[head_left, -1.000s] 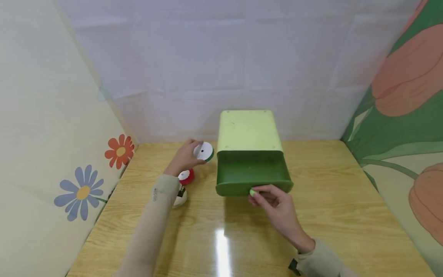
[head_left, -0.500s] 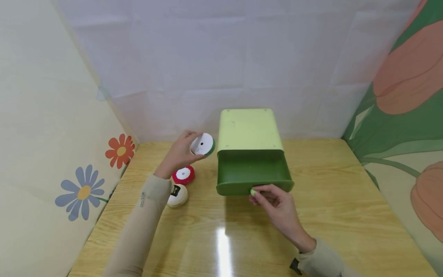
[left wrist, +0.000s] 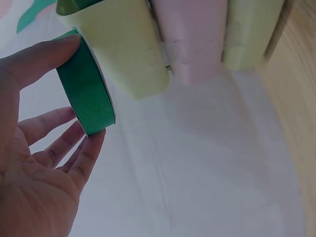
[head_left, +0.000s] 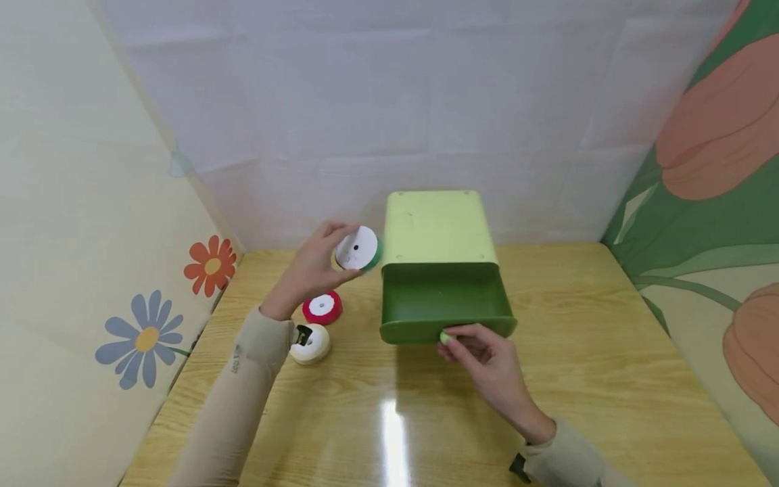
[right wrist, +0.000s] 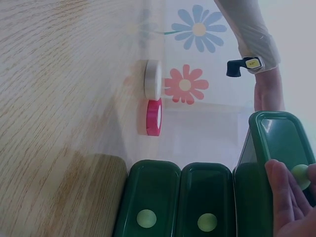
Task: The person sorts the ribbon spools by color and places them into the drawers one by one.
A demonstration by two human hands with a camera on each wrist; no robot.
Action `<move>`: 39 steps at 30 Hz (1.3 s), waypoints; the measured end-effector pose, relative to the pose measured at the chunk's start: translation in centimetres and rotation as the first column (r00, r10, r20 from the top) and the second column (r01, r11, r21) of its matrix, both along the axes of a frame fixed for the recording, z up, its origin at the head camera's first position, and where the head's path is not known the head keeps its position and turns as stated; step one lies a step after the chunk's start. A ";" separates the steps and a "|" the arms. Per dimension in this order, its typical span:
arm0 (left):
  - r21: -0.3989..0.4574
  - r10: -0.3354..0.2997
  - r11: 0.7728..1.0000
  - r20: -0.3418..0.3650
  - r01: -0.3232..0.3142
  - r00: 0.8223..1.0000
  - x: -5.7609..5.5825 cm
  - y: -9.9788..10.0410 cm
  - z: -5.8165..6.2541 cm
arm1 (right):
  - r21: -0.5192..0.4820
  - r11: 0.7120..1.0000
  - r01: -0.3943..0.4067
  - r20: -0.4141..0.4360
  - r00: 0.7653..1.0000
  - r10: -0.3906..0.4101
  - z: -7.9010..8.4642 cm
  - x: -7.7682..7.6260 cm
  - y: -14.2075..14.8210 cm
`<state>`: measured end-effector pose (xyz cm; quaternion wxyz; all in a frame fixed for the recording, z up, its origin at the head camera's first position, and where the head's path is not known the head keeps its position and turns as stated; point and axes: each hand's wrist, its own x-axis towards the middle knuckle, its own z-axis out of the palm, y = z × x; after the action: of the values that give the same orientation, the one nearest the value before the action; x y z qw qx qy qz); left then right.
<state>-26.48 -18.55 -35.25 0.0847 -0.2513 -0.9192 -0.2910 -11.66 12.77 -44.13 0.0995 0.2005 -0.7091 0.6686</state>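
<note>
A green ribbon spool [head_left: 357, 249] with white sides is held up in my left hand [head_left: 307, 267], between thumb and fingers, left of the small drawer cabinet [head_left: 436, 226]. In the left wrist view the green ribbon [left wrist: 89, 91] shows edge-on, thumb above and fingertips below. The cabinet's top drawer [head_left: 426, 333] is pulled out, and its visible inside is bare. My right hand [head_left: 489, 368] pinches the drawer's round light-green knob [right wrist: 300, 176]. A red ribbon spool [head_left: 322, 308] and a cream ribbon spool [head_left: 313, 345] lie on the table beneath my left forearm.
Two lower drawers, one in the middle [right wrist: 207, 197] and one at the bottom [right wrist: 150, 197], are pushed in. The wooden table [head_left: 584, 379] meets a white cloth backdrop [head_left: 341, 135] behind the cabinet. Flower-patterned panels stand at both sides.
My left hand has risen with the green ribbon spool, and its forearm has swung left, uncovering more of the red and cream spools. My right hand and the drawer have stayed in place.
</note>
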 end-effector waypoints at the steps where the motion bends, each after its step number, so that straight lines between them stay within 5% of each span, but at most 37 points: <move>1: -0.001 -0.005 1.000 -0.008 0.005 1.000 0.2 0.0 0.2 | 0.002 1.000 0.002 -0.001 1.000 -0.002 0.0 0.0 0.0; 9: 0.004 -0.052 0.999 -0.074 0.053 0.996 1.9 0.7 2.0 | -0.009 1.000 0.000 0.002 1.000 0.000 0.0 0.0 0.0; 16: 0.003 -0.168 0.985 -0.157 0.170 0.973 3.4 2.1 2.9 | -0.015 1.000 -0.007 0.001 1.000 0.007 -0.1 0.0 0.1; 27: -0.014 -0.337 0.940 -0.213 0.342 0.917 4.3 4.4 1.9 | -0.025 1.000 -0.014 -0.004 1.000 0.014 -0.1 0.0 0.0; 39: -0.089 -0.464 0.886 -0.148 0.456 0.873 4.0 5.8 1.0 | -0.018 1.000 -0.010 -0.023 1.000 0.010 -0.2 -0.1 0.0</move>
<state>-22.48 -12.75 -34.21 0.0824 -0.4879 -0.8300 -0.2573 -11.79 12.80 -44.29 0.1060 0.2106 -0.7007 0.6733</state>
